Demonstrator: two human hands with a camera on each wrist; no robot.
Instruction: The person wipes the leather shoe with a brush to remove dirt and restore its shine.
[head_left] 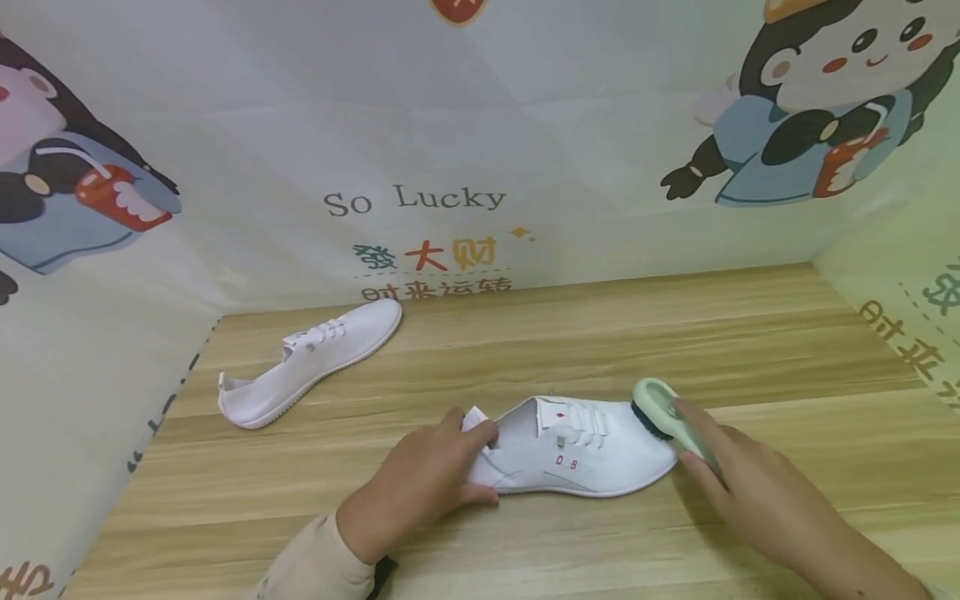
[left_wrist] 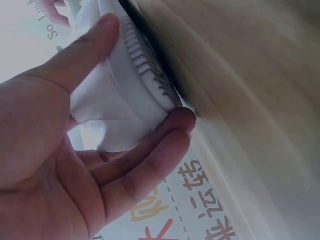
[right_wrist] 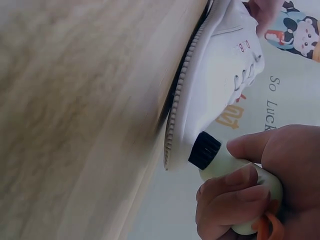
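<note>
Step in hand, by appearance: brushing the toe of the near white lace-up shoe point(head_left: 615, 462), which sits sole-down at the wood-grain surface point(head_left: 525, 350); whether it rests fully flat cannot be told. Toe points to the person's right. The left grip point(head_left: 423, 471) holds the heel — thumb on the side, fingers round the back. The right grip point(head_left: 765, 492) is narrow, wrapped round a pale green brush point(head_left: 660, 404); its dark bristles point(right_wrist: 205, 150) meet the toe, apparently in contact. In judgement, further brushing calls for a steady heel and light strokes from the toe towards the laces point(head_left: 588, 423); excess force could skid the shoe. As to containers, only the shoes' foot openings qualify. Left fingers lie at the near collar — how far inside cannot be told. The far white shoe point(head_left: 322, 367) lies to the left, toe near the printed backdrop point(head_left: 450, 150); its contents are not discernible.
</note>
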